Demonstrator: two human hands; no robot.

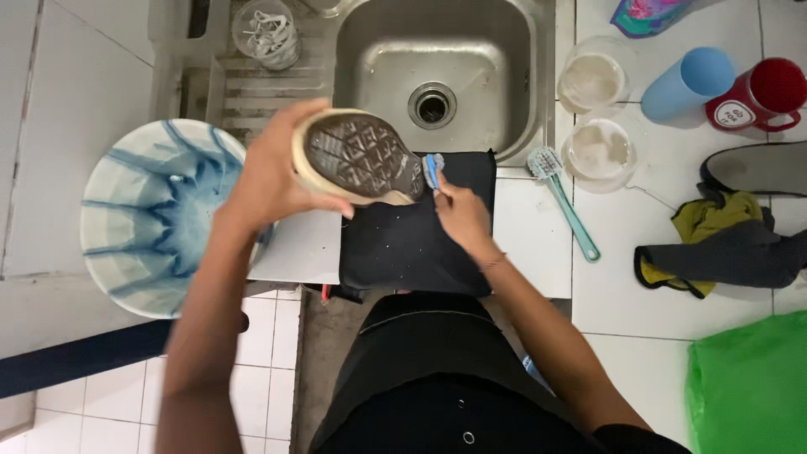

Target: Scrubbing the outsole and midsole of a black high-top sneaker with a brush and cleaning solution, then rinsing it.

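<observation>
1. Head view: your left hand point(273, 172) is wrapped round a shoe point(357, 158), sole up, tilted, over the near-left edge of the sink point(521, 101) and a black cloth point(420, 227) spread on the tiled surface point(538, 235).
2. Right hand point(461, 214) is closed on a small blue brush point(433, 171), bristles at the sole's narrow end, touching or v. close to it; can't tell which.
3. To scrub well, I'd say: keep the left grip firm w/ thumb on the cream sidewall so the shoe doesn't twist under the strokes.
4. Short strokes along the tread grooves; the diamond pattern prob. traps dirt.
5. Hold the sole over the cloth or sink so drips land there, not on the floor.
6. Nearby: teal long-handled brush point(565, 202) just right of the cloth, two clear bowls point(598, 151) beyond it, striped basin point(160, 214) under your left forearm.
</observation>
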